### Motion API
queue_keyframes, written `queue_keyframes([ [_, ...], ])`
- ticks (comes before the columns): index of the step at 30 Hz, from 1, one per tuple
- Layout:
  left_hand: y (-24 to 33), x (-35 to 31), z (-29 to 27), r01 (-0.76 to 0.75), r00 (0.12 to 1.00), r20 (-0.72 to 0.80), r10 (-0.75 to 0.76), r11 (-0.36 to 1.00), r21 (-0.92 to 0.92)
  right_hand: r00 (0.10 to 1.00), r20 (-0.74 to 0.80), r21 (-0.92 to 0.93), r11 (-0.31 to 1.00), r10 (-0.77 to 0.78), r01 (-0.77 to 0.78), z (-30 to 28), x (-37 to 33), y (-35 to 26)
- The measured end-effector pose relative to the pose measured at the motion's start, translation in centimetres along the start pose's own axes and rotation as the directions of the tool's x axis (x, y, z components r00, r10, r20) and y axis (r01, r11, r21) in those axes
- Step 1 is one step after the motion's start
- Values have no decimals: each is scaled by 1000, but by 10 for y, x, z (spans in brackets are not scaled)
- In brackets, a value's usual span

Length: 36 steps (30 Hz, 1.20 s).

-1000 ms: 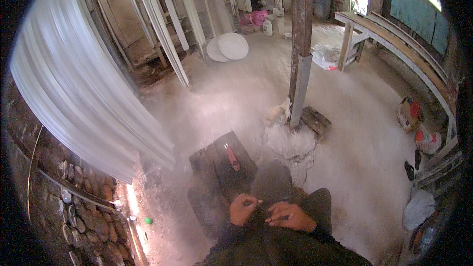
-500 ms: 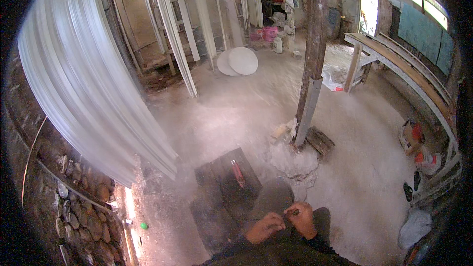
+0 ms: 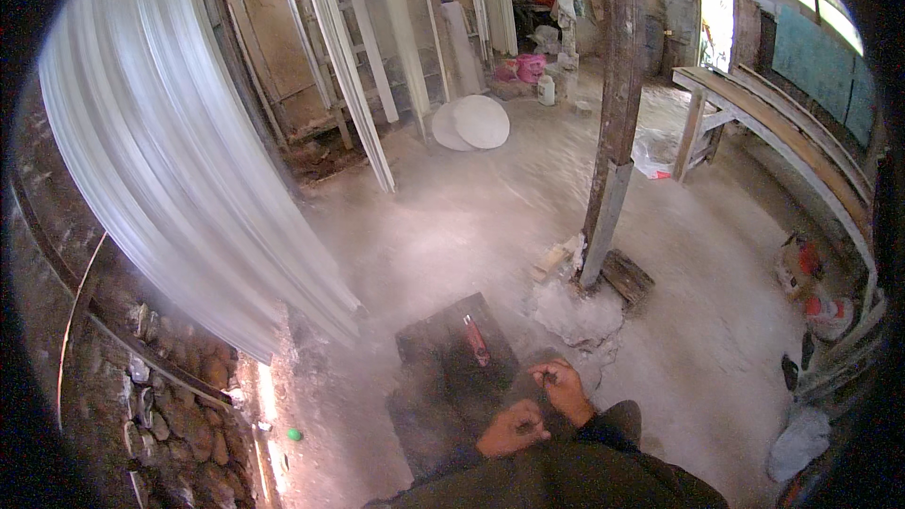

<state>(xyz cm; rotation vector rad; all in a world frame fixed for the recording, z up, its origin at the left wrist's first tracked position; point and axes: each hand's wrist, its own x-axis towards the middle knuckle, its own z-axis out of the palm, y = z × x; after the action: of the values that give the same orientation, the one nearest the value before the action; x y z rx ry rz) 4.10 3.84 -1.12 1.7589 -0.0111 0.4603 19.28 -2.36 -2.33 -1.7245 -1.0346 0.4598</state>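
Observation:
My left hand (image 3: pixel 514 428) is low in the view, its fingers curled together above my lap. Farther forward and to its right is my right hand (image 3: pixel 565 390), with thumb and fingers pinched. A small dark bit shows at the right fingertips, too small to name; what the left fingers hold, if anything, is hidden. Just ahead of my hands stands a dark, flat-topped block (image 3: pixel 443 349). On it lies a red-handled tool (image 3: pixel 476 341) with a pale, narrow tip, touched by neither hand.
Long white corrugated sheets (image 3: pixel 179 151) lean at the left. A wooden post (image 3: pixel 613 132) rises from a broken concrete base (image 3: pixel 577 311) ahead right. Two white discs (image 3: pixel 483 123) lie farther back. A wooden bench (image 3: pixel 782 123) runs along the right, with bags (image 3: pixel 799 441) near it.
My right hand has moved forward, away from my left, so the fingertips are farther apart. The whole view has shifted slightly. The red-handled tool stays on the block.

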Motion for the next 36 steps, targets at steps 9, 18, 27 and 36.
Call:
queue_keyframes([
  [9, -22, -5, -36, 402, 914, 11, -406, 902, -155, 986, 67, 68, 985, 153, -157, 18, 14, -17],
  [18, 9, 10, -86, 320, 836, -515, -192, 932, 172, 833, 501, 433, 765, 235, -476, -28, 17, -22],
  [27, 7, 31, -56, 641, 536, -688, -490, 766, -46, 852, 516, 470, 802, 89, -369, -36, -4, -55],
  [36, -13, 30, -31, 412, 823, -483, -299, 900, 144, 949, 177, 139, 948, 262, -288, -41, -9, -25],
])
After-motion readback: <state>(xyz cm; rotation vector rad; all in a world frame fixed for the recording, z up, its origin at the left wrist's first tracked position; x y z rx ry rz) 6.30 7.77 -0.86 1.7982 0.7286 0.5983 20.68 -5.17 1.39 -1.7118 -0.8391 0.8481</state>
